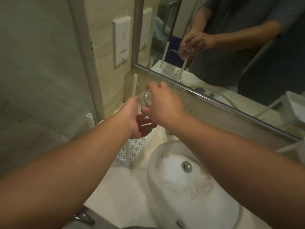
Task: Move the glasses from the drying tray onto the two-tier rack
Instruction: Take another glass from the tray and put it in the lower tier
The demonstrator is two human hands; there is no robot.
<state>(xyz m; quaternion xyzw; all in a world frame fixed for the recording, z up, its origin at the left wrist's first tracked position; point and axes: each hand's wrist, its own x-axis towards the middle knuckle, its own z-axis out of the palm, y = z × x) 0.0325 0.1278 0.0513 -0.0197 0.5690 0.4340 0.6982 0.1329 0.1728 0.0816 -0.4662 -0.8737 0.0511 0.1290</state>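
I hold the glass (pixel 147 100) in the air above the rack (pixel 132 148), right hand (pixel 162 104) gripping it, left hand (pixel 134 120) cupped loose beneath, hemmed by wall, mirror (pixel 231 47) edge and sink (pixel 186 179) rim.

Clear glass (pixel 147 100) tilted, above white perforated rack (pixel 132 148)
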